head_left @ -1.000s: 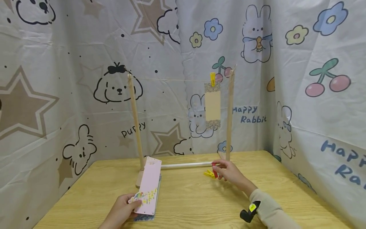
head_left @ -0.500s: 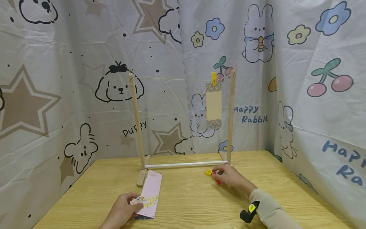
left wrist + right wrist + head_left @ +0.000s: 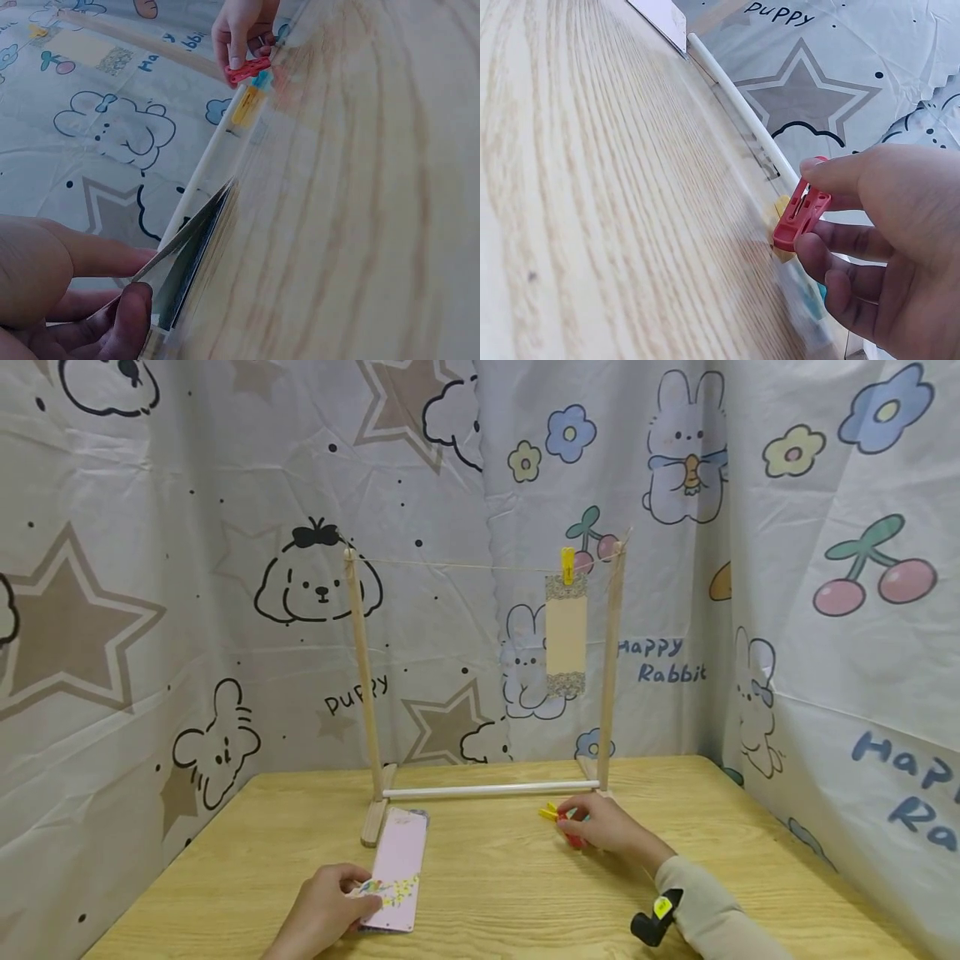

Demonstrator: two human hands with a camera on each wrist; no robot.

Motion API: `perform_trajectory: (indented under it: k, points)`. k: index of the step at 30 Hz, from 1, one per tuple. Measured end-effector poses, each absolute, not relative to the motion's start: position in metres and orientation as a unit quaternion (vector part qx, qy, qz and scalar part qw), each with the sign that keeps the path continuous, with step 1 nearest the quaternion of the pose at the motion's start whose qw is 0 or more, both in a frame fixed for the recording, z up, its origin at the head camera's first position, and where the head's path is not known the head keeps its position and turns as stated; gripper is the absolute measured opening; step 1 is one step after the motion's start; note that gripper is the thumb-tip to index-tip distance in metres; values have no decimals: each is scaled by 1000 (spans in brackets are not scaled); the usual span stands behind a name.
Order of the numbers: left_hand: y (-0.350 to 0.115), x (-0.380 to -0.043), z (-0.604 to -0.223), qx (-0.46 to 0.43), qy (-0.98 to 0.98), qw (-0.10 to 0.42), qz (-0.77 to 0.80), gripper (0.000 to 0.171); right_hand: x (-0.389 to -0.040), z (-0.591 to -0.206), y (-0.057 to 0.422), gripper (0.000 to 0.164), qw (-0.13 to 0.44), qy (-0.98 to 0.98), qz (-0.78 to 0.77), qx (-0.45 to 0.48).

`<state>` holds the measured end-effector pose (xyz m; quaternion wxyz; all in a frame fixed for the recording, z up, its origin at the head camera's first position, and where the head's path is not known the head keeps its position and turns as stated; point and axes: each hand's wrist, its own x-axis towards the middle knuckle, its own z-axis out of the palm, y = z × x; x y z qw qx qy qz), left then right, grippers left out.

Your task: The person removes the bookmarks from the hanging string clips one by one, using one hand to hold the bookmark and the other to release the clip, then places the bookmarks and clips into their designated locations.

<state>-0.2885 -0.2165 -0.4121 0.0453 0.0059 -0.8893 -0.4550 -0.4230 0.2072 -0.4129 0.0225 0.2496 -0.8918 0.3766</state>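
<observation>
My left hand (image 3: 330, 902) pinches the lower left edge of a pink bookmark (image 3: 399, 860) with a bird and yellow flowers. In the left wrist view the bookmark is tilted, its near edge raised over another dark-edged card (image 3: 196, 259) lying on the table. My right hand (image 3: 606, 828) holds a red clothespin (image 3: 802, 217) between thumb and fingers, just above the table. Beside it lie a yellow clothespin (image 3: 548, 812) and a teal one (image 3: 261, 79), partly hidden by the hand in the head view.
Behind the hands stands a wooden frame (image 3: 611, 668) with a white bottom bar (image 3: 491, 790) and a string on top. A cream bookmark (image 3: 566, 635) hangs there from a yellow clothespin (image 3: 567, 567). A printed curtain (image 3: 450, 485) surrounds the wooden table (image 3: 487, 877).
The pink bookmark has come down toward the table, its far end lower than before. My right hand has turned the red clothespin and shifted it slightly nearer and to the right.
</observation>
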Motion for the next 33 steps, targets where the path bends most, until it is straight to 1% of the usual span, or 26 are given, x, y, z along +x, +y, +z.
perform_trajectory:
  k: [11, 19, 25, 33]
  points:
    - [-216, -289, -412, 8, -876, 35, -481, 36, -419, -409, 206, 35, 17, -889, 379, 256]
    - [-217, -289, -417, -5, -898, 42, -437, 28, -418, -409, 206, 34, 17, -890, 374, 260]
    - [-217, -289, -416, -12, -914, 49, -403, 27, -421, -411, 206, 34, 13, -894, 371, 253]
    - [-216, -286, -415, -11, -910, 40, -412, 27, -423, -415, 207, 33, 19, -901, 349, 256]
